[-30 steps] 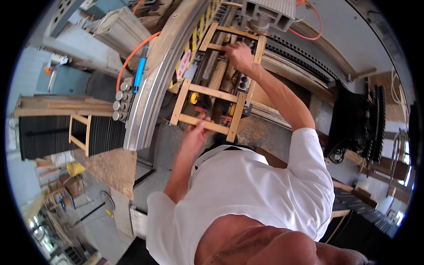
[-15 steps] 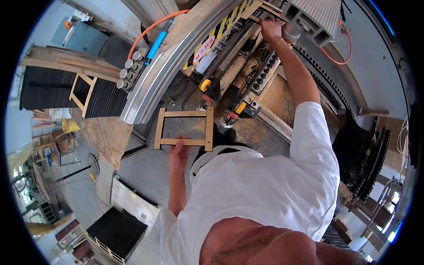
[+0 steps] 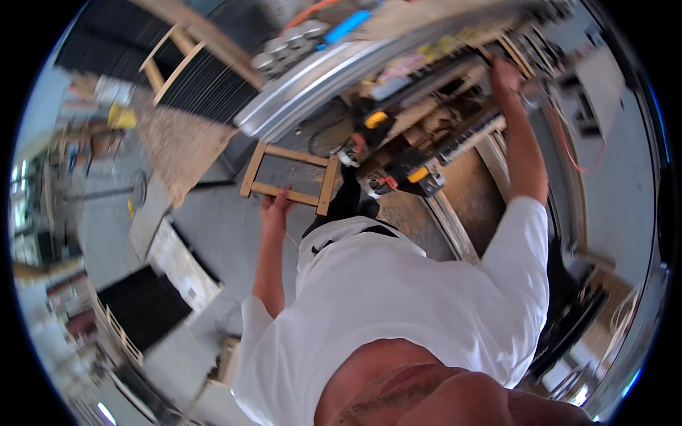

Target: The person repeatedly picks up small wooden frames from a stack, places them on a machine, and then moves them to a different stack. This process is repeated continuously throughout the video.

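Head view: left hand (image 3: 275,206) grasps a wooden frame (image 3: 328,184) mid-rail, seemingly for balance, held clear of the machine (image 3: 465,142); right hand (image 3: 506,78) reaches a second frame (image 3: 517,57), grip too blurred to tell.

A head fisheye looks down, close above the white shirt (image 3: 419,298).

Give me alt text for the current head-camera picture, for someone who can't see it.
A white-shirted person, seen from above, holds a small rectangular wooden frame in the left hand. The right hand is stretched out to the far end of a machine, where blur hides its grip. A stack of dark panels stands upper left.
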